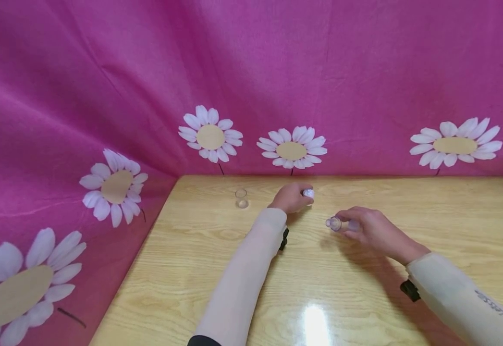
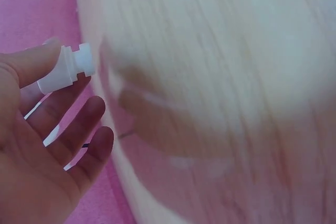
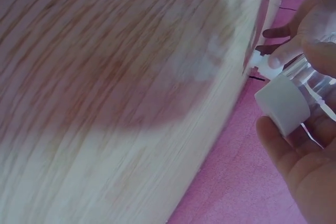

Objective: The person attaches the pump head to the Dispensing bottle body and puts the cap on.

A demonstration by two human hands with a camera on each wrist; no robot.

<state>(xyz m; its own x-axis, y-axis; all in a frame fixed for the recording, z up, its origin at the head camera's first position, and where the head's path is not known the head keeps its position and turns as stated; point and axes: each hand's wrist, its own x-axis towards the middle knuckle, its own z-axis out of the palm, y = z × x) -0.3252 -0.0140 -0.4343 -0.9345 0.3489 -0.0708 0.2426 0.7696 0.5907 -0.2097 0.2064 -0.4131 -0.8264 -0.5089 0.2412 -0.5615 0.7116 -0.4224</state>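
Observation:
Near the back edge of the table, my left hand (image 1: 291, 197) pinches a small white stepped plastic piece (image 2: 65, 69) between thumb and fingers, the other fingers spread below it. Its exact kind is unclear. To the right and nearer, my right hand (image 1: 374, 229) holds a clear cylindrical container (image 1: 335, 223) above the table. The right wrist view shows a wide white cap or base (image 3: 284, 103) on one end of that container, with fingers around the clear body. Both hands are apart from each other.
A small clear round object (image 1: 242, 203) with a thin clear rim (image 1: 241, 193) stands on the wooden table (image 1: 216, 240), left of the left hand. A pink cloth (image 1: 251, 72) with daisy prints hangs behind and along the left side.

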